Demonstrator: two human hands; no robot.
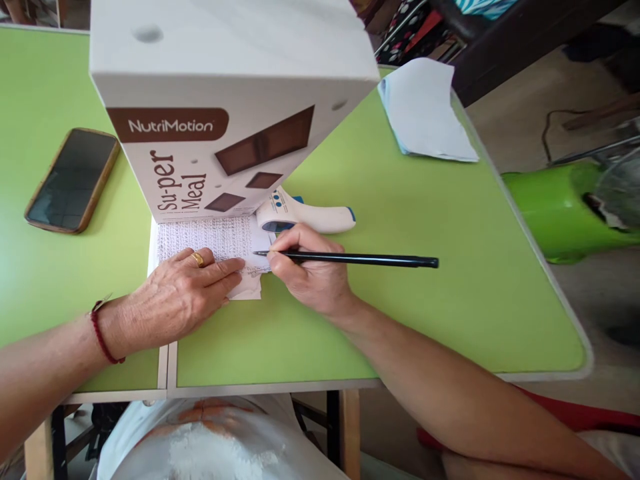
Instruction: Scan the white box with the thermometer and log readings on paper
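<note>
A sheet of paper (220, 235) covered in rows of small handwriting lies on the green table, partly hidden under a tall white box. My left hand (183, 290) rests flat on its lower part, fingers stretched out, with a ring and a red wrist cord. My right hand (313, 273) grips a black pen (370, 259), whose tip is at the right side of the writing. The white NutriMotion box (190, 167) stands just beyond both hands. Beside it, close above my right hand, lies a white and blue infrared thermometer (305, 215).
A phone in a brown case (73, 180) lies on the left of the green table (450, 313). Folded white papers (425, 110) sit near the far right edge. Past that edge is a bright green bin (560, 210) on the floor.
</note>
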